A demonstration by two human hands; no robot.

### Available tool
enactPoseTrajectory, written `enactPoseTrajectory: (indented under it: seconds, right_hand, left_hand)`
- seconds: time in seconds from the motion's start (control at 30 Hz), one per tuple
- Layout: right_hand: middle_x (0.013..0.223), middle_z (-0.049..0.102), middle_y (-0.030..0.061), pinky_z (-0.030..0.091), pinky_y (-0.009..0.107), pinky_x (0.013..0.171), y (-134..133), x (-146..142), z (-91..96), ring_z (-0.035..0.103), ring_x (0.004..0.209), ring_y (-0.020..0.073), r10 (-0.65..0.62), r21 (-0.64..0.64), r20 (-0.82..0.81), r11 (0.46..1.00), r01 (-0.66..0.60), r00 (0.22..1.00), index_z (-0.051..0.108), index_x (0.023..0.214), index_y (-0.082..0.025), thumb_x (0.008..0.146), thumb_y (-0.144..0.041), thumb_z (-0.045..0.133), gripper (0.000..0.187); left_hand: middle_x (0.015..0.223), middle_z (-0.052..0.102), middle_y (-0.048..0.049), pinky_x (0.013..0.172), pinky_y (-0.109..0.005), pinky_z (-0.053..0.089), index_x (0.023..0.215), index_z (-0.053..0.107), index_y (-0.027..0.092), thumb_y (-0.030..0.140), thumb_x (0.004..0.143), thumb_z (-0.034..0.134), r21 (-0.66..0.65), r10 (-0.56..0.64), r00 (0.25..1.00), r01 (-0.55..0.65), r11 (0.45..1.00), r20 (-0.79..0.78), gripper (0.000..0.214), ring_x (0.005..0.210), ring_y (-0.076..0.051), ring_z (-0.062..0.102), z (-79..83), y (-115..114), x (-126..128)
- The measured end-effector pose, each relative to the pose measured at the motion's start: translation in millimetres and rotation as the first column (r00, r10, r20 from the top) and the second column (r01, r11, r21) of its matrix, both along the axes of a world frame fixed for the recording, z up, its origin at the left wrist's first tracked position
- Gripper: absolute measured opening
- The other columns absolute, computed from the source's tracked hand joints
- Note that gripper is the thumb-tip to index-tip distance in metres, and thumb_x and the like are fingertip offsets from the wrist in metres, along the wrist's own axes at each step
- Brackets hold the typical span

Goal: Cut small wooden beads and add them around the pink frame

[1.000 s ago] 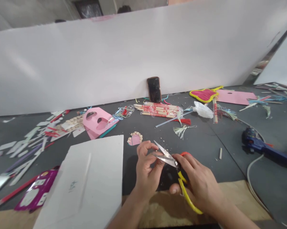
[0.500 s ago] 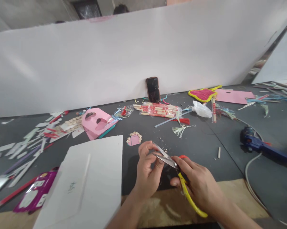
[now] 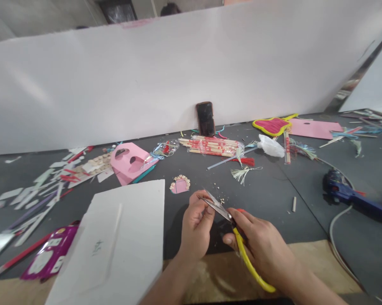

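Note:
My right hand [image 3: 260, 241] is wrapped around the handles of a pair of scissors [image 3: 247, 259], yellow on the near handle. Their metal blades point up and to the left, slightly apart, and reach my left hand [image 3: 195, 226]. The fingers of that hand are pinched together at the blade tips; whatever lies between them is too small or hidden to make out. Just beyond my left hand lies a small pink piece [image 3: 180, 186] edged with pale beads or bits. Several tiny pale bits [image 3: 221, 201] are scattered on the dark table behind the blades.
A white foam board [image 3: 136, 228] lies to the left, beside a purple packet [image 3: 52, 254] and cut strips. Wrapped sticks [image 3: 211, 146] and an upright phone [image 3: 205, 118] stand toward the white partition [image 3: 146, 84]. At the right is a blue glue gun [image 3: 346, 190] with its cord.
The scissor blades have come closer together, and my left fingers have drawn in tighter at their tips. The whole view has shifted slightly; the other things lie as before.

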State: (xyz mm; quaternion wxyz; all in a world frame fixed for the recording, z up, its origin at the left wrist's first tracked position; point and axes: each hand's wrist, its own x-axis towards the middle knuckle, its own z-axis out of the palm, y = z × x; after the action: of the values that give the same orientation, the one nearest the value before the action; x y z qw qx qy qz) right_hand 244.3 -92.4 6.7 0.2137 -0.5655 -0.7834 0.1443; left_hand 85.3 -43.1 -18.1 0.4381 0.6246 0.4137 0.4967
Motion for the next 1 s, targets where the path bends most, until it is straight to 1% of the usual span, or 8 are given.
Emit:
enactPoseTrajectory:
  seconds: [0.07, 0.17, 0.23, 0.33, 0.5, 0.67, 0.8, 1.0]
  right_hand:
    - [0.088, 0.066, 0.0096, 0.05, 0.029, 0.059, 0.3, 0.4, 0.6, 0.065, 0.07, 0.0202, -0.001, -0.019, -0.019, 1.0, 0.001, 1.0, 0.052, 0.114, -0.016, 0.094, -0.049, 0.036, 0.042]
    - [0.092, 0.065, 0.0095, 0.051, 0.029, 0.062, 0.1, 3.0, 0.5, 0.065, 0.074, 0.0195, -0.003, -0.027, -0.04, 1.0, 0.002, 0.999, 0.051, 0.115, -0.017, 0.094, -0.049, 0.037, 0.041]
    - [0.095, 0.065, 0.0096, 0.051, 0.029, 0.064, -0.8, 5.4, -0.3, 0.065, 0.077, 0.0199, -0.009, -0.009, -0.019, 1.0, 0.009, 1.0, 0.05, 0.116, -0.018, 0.094, -0.049, 0.038, 0.04]
    - [0.098, 0.064, 0.0097, 0.052, 0.03, 0.064, -2.6, 9.1, -2.1, 0.065, 0.079, 0.0207, -0.025, 0.045, 0.045, 0.999, 0.022, 0.999, 0.05, 0.118, -0.018, 0.092, -0.049, 0.041, 0.041]
    - [0.102, 0.061, 0.0114, 0.053, 0.033, 0.065, 0.7, 18.0, -4.3, 0.064, 0.085, 0.0237, -0.006, 0.107, 0.126, 0.994, -0.007, 0.992, 0.046, 0.123, -0.017, 0.087, -0.052, 0.049, 0.05]
    - [0.104, 0.058, 0.0129, 0.053, 0.036, 0.07, 12.6, 25.6, -5.3, 0.059, 0.094, 0.0267, 0.056, 0.117, 0.152, 0.99, -0.074, 0.987, 0.042, 0.128, -0.015, 0.079, -0.055, 0.058, 0.065]
    - [0.101, 0.058, 0.0122, 0.052, 0.035, 0.071, 16.1, 26.7, -12.9, 0.058, 0.092, 0.0252, 0.075, 0.152, 0.115, 0.984, -0.092, 0.991, 0.043, 0.127, -0.016, 0.083, -0.047, 0.057, 0.056]
    - [0.097, 0.059, 0.0101, 0.051, 0.033, 0.071, 14.3, 30.4, -21.3, 0.059, 0.088, 0.0224, 0.053, 0.201, 0.085, 0.977, -0.069, 0.995, 0.046, 0.122, -0.018, 0.088, -0.039, 0.051, 0.04]
  left_hand:
    - [0.1, 0.054, -0.0075, 0.082, -0.03, 0.046, 0.076, 0.059, 0.017, 0.034, 0.093, 0.044, 0.016, 0.002, 1.0, -0.002, 1.0, -0.016, 0.028, 0.094, -0.019, 0.054, 0.2, 0.2, 0.1]
    - [0.102, 0.055, -0.0084, 0.09, -0.035, 0.044, 0.08, 0.06, 0.019, 0.031, 0.092, 0.045, 0.108, 0.025, 0.996, -0.015, 0.994, -0.091, 0.023, 0.102, -0.022, 0.052, 2.1, 0.3, 0.6]
    - [0.103, 0.057, -0.0086, 0.093, -0.038, 0.042, 0.081, 0.061, 0.019, 0.029, 0.091, 0.048, 0.177, 0.055, 0.988, -0.029, 0.984, -0.147, 0.019, 0.105, -0.023, 0.051, 3.0, 0.1, 1.2]
    - [0.1, 0.059, -0.0081, 0.094, -0.04, 0.041, 0.08, 0.061, 0.019, 0.026, 0.089, 0.049, 0.227, 0.088, 0.975, -0.041, 0.973, -0.203, 0.017, 0.106, -0.023, 0.05, 2.7, -0.5, 2.6]
    - [0.096, 0.059, -0.0083, 0.091, -0.04, 0.043, 0.08, 0.062, 0.019, 0.025, 0.09, 0.049, 0.209, 0.068, 0.984, -0.033, 0.977, -0.162, 0.017, 0.101, -0.022, 0.053, 0.3, -2.1, 5.0]
    - [0.093, 0.06, -0.0086, 0.093, -0.044, 0.042, 0.079, 0.064, 0.018, 0.025, 0.089, 0.05, 0.188, 0.066, 0.99, -0.042, 0.981, -0.125, 0.018, 0.104, -0.024, 0.051, -1.2, -3.2, 6.9]
    - [0.094, 0.06, -0.0077, 0.095, -0.044, 0.04, 0.083, 0.064, 0.019, 0.022, 0.088, 0.052, 0.209, 0.069, 0.993, -0.047, 0.977, -0.099, 0.013, 0.105, -0.023, 0.05, -3.9, -3.9, 8.4]
    - [0.094, 0.058, -0.0056, 0.097, -0.041, 0.038, 0.084, 0.062, 0.02, 0.017, 0.087, 0.054, 0.209, 0.026, 0.993, -0.002, 0.978, -0.114, 0.009, 0.105, -0.021, 0.048, -6.9, -5.1, 9.5]
